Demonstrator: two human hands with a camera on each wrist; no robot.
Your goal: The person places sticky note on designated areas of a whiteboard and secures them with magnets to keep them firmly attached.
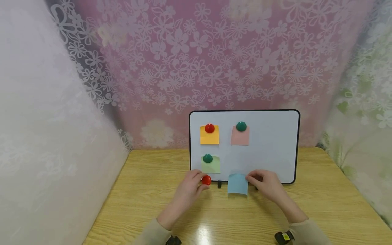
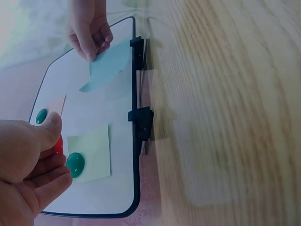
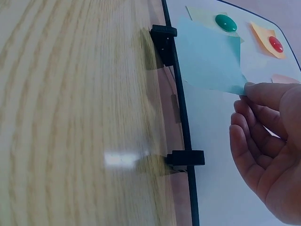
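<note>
My left hand (image 1: 190, 189) pinches a round red magnet (image 1: 206, 180) between thumb and fingers, near the lower left of the whiteboard (image 1: 269, 146). By one upper corner, my right hand (image 1: 267, 183) holds a blue sticky note (image 1: 238, 184) in front of the board's bottom edge. On the board, an orange note (image 1: 209, 139) hangs under a red magnet (image 1: 209, 128), and a pink note (image 1: 240, 137) under a green magnet (image 1: 241, 126). Below the orange one, a pale green note (image 1: 214, 165) hangs under another green magnet (image 1: 207, 158).
The whiteboard stands on a wooden table (image 1: 147, 180), with black clip feet (image 3: 186, 157) on its lower edge. Behind it hangs a pink flowered curtain (image 1: 183, 68). A pale wall (image 1: 61, 119) rises on the left, and a flowered curtain (image 1: 364, 136) borders the right.
</note>
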